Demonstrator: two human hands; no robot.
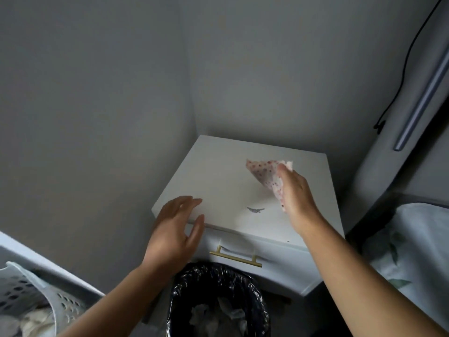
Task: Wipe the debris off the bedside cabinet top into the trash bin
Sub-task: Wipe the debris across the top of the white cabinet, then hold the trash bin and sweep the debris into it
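Observation:
The white bedside cabinet top (pixel 218 176) fills the corner ahead. A small dark bit of debris (pixel 255 210) lies near its front edge, and a tiny dark speck (pixel 288 241) sits at the front right edge. My right hand (pixel 295 193) holds a white cloth with red dots (pixel 266 176) lifted over the right half of the top. My left hand (pixel 178 227) hovers open at the front left edge, fingers spread. The trash bin (pixel 218 300), lined with a black bag and holding crumpled paper, stands on the floor below the front edge.
A drawer with a gold handle (pixel 235 257) faces me under the top. A white perforated laundry basket (pixel 29 305) is at the lower left. A bed with a leaf-print cover (pixel 413 251) is on the right. A black cable (pixel 403 76) hangs on the right wall.

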